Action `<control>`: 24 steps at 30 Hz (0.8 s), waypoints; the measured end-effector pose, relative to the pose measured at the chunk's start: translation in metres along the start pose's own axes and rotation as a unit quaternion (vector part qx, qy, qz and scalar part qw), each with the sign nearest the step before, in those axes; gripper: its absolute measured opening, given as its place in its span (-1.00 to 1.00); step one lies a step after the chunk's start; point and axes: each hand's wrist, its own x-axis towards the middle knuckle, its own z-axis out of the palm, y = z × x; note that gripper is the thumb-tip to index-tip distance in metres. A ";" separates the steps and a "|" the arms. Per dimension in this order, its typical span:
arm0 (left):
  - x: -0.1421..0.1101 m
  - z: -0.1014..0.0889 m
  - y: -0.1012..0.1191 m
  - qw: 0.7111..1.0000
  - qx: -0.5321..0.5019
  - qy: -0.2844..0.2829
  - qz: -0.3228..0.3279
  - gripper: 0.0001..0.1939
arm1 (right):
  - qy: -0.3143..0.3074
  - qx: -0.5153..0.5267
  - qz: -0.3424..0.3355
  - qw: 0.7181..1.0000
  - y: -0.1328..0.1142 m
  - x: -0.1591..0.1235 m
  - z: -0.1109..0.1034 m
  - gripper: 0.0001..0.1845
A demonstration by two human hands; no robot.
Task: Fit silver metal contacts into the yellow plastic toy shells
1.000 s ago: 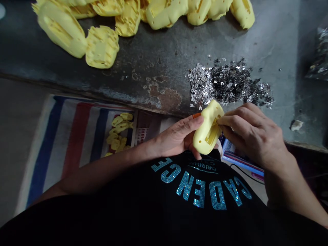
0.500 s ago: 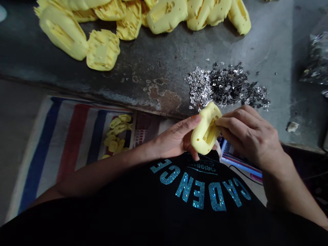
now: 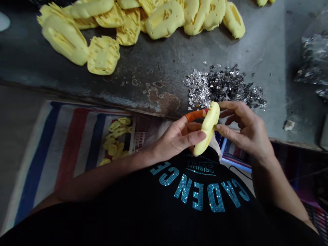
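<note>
A yellow moulded plastic shell (image 3: 209,126) is held up at the table's front edge, turned so that its narrow side faces me. My left hand (image 3: 179,136) grips it from the left, thumb on the near side, with an orange sleeve (image 3: 194,116) on the index finger. On the other side, my right hand (image 3: 246,130) has its thumb against the shell's right edge and its index finger at the top end. The shell's hollow face is mostly turned away to the right. Just beyond lies a heap of small shiny metal pieces (image 3: 225,85).
Many more yellow shells (image 3: 165,20) are piled along the back of the grey metal table (image 3: 143,58). A clear bag of metal pieces (image 3: 312,58) lies at the right. Below left, yellow parts (image 3: 115,136) rest near a striped sheet (image 3: 69,143).
The shell has been tilted from showing its slotted face to showing its side. My right fingers have moved from pinching inside the slot to its outer edge, spreading apart.
</note>
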 end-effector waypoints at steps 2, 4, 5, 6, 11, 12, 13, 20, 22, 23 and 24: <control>-0.005 -0.002 0.000 1.000 0.022 0.006 0.009 -0.27 | -0.010 0.028 0.017 0.999 0.001 0.004 0.005 -0.48; -0.010 -0.007 -0.001 0.999 0.049 0.005 0.015 -0.25 | -0.013 0.045 0.022 0.999 0.002 0.005 0.014 -0.47; -0.013 -0.009 -0.001 0.998 0.064 0.003 0.020 -0.24 | -0.007 0.052 0.022 0.998 0.003 0.004 0.019 -0.46; -0.016 -0.012 -0.001 0.997 0.079 0.002 0.025 -0.24 | 0.003 0.060 0.020 0.998 0.004 0.003 0.025 -0.45; -0.033 -0.019 0.007 0.980 0.197 0.038 0.006 -0.20 | 0.062 0.084 -0.003 0.995 0.011 -0.009 0.051 -0.40; -0.036 -0.020 0.010 0.971 0.232 0.052 -0.001 -0.19 | 0.075 0.079 -0.010 0.994 0.011 -0.011 0.055 -0.37; -0.038 -0.020 0.012 0.963 0.263 0.063 -0.002 -0.19 | 0.088 0.072 -0.020 0.993 0.012 -0.013 0.059 -0.34; -0.037 -0.031 0.009 0.964 0.242 0.080 0.080 -0.57 | 0.111 0.021 -0.026 0.993 0.007 -0.010 0.063 -0.31; -0.037 -0.038 0.007 0.981 0.147 0.085 0.088 -0.66 | 0.069 0.019 -0.024 0.997 0.008 -0.001 0.051 -0.29; -0.038 -0.041 0.008 0.987 0.091 0.090 0.094 -0.66 | 0.062 0.009 -0.031 0.998 0.009 0.005 0.044 -0.34; -0.039 -0.045 0.010 0.990 0.041 0.095 0.100 -0.62 | 0.066 -0.016 -0.042 0.997 0.011 0.010 0.037 -0.44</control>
